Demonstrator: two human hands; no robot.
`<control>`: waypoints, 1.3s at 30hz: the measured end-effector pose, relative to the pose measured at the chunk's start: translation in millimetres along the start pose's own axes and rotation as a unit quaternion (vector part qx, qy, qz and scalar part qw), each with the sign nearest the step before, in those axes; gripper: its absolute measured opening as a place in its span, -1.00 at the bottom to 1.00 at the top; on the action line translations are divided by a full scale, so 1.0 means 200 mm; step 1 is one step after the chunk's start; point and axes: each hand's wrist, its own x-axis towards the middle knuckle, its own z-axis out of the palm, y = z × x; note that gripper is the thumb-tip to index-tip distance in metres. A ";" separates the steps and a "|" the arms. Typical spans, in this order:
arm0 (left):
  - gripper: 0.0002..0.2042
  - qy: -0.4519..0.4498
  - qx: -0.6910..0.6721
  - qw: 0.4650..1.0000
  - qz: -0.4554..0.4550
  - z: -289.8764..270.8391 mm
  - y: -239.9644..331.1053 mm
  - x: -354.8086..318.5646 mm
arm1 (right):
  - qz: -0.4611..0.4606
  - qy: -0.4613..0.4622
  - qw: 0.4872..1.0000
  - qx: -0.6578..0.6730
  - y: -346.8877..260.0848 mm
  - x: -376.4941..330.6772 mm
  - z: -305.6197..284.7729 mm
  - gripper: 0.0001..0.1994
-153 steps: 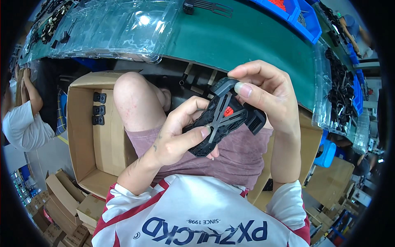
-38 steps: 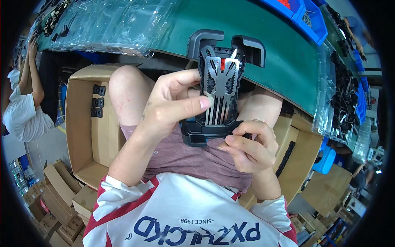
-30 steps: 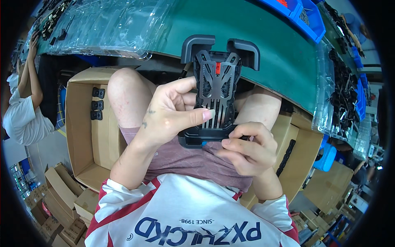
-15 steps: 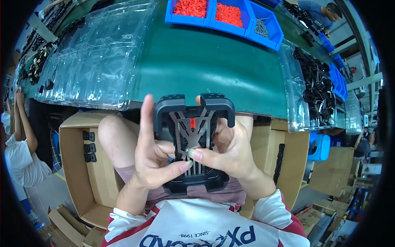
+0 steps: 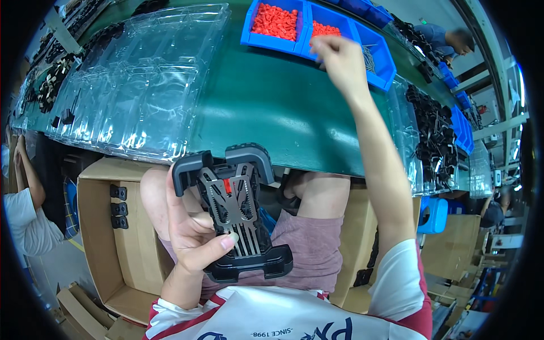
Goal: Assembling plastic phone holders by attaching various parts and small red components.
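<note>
A black phone holder with padded corner claws, grey metal plates and a small red piece in its middle tilts above my lap. My left hand grips it from the left, thumb pressed on the slotted plate and fingers behind it. Out over the bench, my right hand hangs at the front of a blue bin of red pieces. Its fingers look bent but are smeared by motion, so whether they hold anything cannot be made out.
A left-hand blue bin holds more red pieces; a right-hand one holds metal pins. Clear plastic trays lie left on the green bench. Black parts are heaped at right. Cardboard boxes flank my legs. Other people work nearby.
My right hand has left the phone holder and reached forward to the blue bins. The holder, still in my left hand, has shifted left and tilted.
</note>
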 end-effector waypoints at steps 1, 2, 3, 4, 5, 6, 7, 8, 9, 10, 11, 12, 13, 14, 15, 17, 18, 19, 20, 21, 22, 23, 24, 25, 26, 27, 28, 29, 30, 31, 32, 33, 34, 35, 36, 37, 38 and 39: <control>0.08 -0.036 0.003 0.999 -0.004 -0.02 0.00 -0.01 | -0.028 0.075 0.991 -0.109 0.07 0.12 0.01 -0.78; 0.08 -0.068 0.009 0.998 -0.006 -0.04 0.01 -0.01 | -0.058 0.096 0.982 -0.155 0.16 0.23 0.04 -0.81; 0.08 -0.064 0.012 0.998 -0.004 -0.04 0.01 -0.01 | -0.020 0.070 0.977 -0.203 0.23 0.32 0.06 -0.80; 0.08 -0.058 0.016 0.998 -0.008 -0.04 0.02 -0.01 | 0.018 0.043 0.967 -0.250 0.30 0.39 0.09 -0.80; 0.07 -0.051 0.020 0.998 -0.013 -0.04 0.03 -0.01 | 0.016 0.038 0.968 -0.248 0.37 0.44 0.11 -0.80; 0.07 -0.046 0.022 0.999 -0.018 -0.03 0.03 -0.01 | 0.041 0.037 0.956 -0.288 0.44 0.49 0.12 -0.79; 0.06 -0.034 0.028 0.999 -0.023 -0.02 0.03 -0.02 | 0.064 0.030 0.943 -0.325 0.49 0.51 0.13 -0.77; 0.06 -0.019 0.033 0.999 -0.022 0.00 0.03 -0.03 | 0.042 0.016 0.945 -0.324 0.51 0.51 0.12 -0.77; 0.05 0.011 0.048 0.999 -0.020 0.02 0.00 -0.05 | 0.020 0.004 0.946 -0.325 0.53 0.51 0.08 -0.76; 0.05 0.046 0.069 0.996 -0.013 0.02 -0.01 -0.05 | 0.005 -0.008 0.945 -0.328 0.47 0.49 0.09 -0.74; 0.04 0.080 0.089 0.993 -0.007 0.02 -0.03 -0.05 | -0.001 0.030 0.958 -0.287 0.41 0.46 0.10 -0.73; 0.03 0.109 0.105 0.989 -0.005 0.01 -0.02 -0.05 | -0.003 0.072 0.966 -0.249 0.33 0.40 0.07 -0.72; 0.02 0.034 0.087 0.995 -0.020 -0.03 0.00 -0.05 | 0.011 0.088 0.978 -0.189 0.32 0.38 0.03 -0.72; 0.01 -0.043 0.066 0.996 -0.037 -0.06 0.02 -0.05 | 0.026 0.104 0.986 -0.131 0.29 0.34 -0.02 -0.72; 0.01 -0.032 0.067 0.997 -0.035 -0.07 0.01 -0.06 | 0.064 0.102 0.993 0.013 0.17 0.24 -0.01 -0.76; 0.00 -0.058 0.042 0.997 -0.029 -0.09 -0.01 -0.06 | 0.052 0.062 0.978 0.193 0.08 0.08 0.00 -0.79; 0.00 -0.049 0.037 0.998 -0.031 -0.09 -0.02 -0.07 | 0.062 0.052 0.964 0.252 -0.01 -0.06 0.00 -0.78; 0.00 -0.032 0.043 0.998 -0.033 -0.07 -0.02 -0.09 | 0.073 0.035 0.946 0.315 -0.11 -0.21 0.04 -0.77; -0.01 -0.029 0.043 0.998 -0.038 -0.07 -0.02 -0.07 | 0.069 0.030 0.938 0.338 -0.17 -0.34 0.03 -0.77; -0.01 -0.025 0.045 0.998 -0.043 -0.06 -0.02 -0.06 | 0.053 0.017 0.930 0.364 -0.24 -0.48 0.04 -0.80; -0.01 -0.025 0.045 0.997 -0.049 -0.06 -0.01 -0.05 | 0.037 0.008 0.920 0.389 -0.31 -0.60 0.05 -0.84; -0.01 -0.024 0.041 0.998 -0.052 -0.06 0.00 -0.06 | -0.005 -0.035 0.907 0.419 -0.37 -0.70 0.08 -0.89; 0.01 -0.015 0.032 0.997 -0.070 -0.04 0.00 -0.05 | -0.047 -0.075 0.891 0.445 -0.41 -0.78 0.09 -0.93; 0.03 -0.001 0.028 0.996 -0.082 -0.03 0.00 -0.05 | -0.067 -0.117 0.922 0.363 -0.45 -0.84 0.08 -0.99; 0.05 0.014 0.023 0.995 -0.093 -0.02 -0.01 -0.05 | -0.070 -0.099 0.926 0.358 -0.48 -0.89 0.12 -0.97; 0.07 0.026 0.019 0.994 -0.102 -0.01 -0.01 -0.05 | -0.076 -0.079 0.929 0.354 -0.48 -0.92 0.15 -0.93; 0.07 0.027 0.018 0.994 -0.102 0.00 0.00 -0.05 | -0.077 -0.081 0.929 0.353 -0.48 -0.92 0.14 -0.93; 0.04 0.026 0.020 0.995 -0.095 0.01 0.00 -0.06 | -0.114 -0.092 0.939 0.311 -0.48 -0.91 0.12 -0.93; 0.01 0.025 0.021 0.996 -0.088 0.02 0.00 -0.06 | -0.151 -0.104 0.946 0.268 -0.47 -0.89 0.10 -0.93; -0.02 0.024 0.023 0.996 -0.082 0.03 0.00 -0.06 | -0.188 -0.115 0.949 0.224 -0.46 -0.88 0.09 -0.92; -0.04 0.023 0.024 0.997 -0.076 0.04 0.00 -0.07 | -0.223 -0.126 0.950 0.179 -0.46 -0.87 0.08 -0.92; -0.04 0.024 0.023 0.997 -0.075 0.04 0.00 -0.07 | -0.223 -0.127 0.950 0.178 -0.46 -0.87 0.08 -0.92; -0.05 0.011 0.028 0.996 -0.080 0.03 0.00 -0.07 | -0.249 -0.137 0.948 0.144 -0.47 -0.86 0.07 -0.93; -0.05 -0.001 0.033 0.996 -0.085 0.03 0.00 -0.07 | -0.275 -0.147 0.944 0.110 -0.48 -0.85 0.07 -0.93; -0.06 -0.014 0.037 0.995 -0.090 0.02 0.00 -0.08 | -0.299 -0.157 0.938 0.075 -0.48 -0.85 0.07 -0.93; -0.06 -0.027 0.041 0.994 -0.095 0.02 0.00 -0.08 | -0.323 -0.166 0.931 0.040 -0.48 -0.85 0.07 -0.94; -0.06 -0.027 0.041 0.994 -0.094 0.02 0.00 -0.08 | -0.324 -0.167 0.930 0.040 -0.48 -0.85 0.06 -0.94; -0.06 -0.022 0.044 0.995 -0.086 0.03 -0.01 -0.09 | -0.336 -0.170 0.926 0.035 -0.48 -0.85 0.06 -0.94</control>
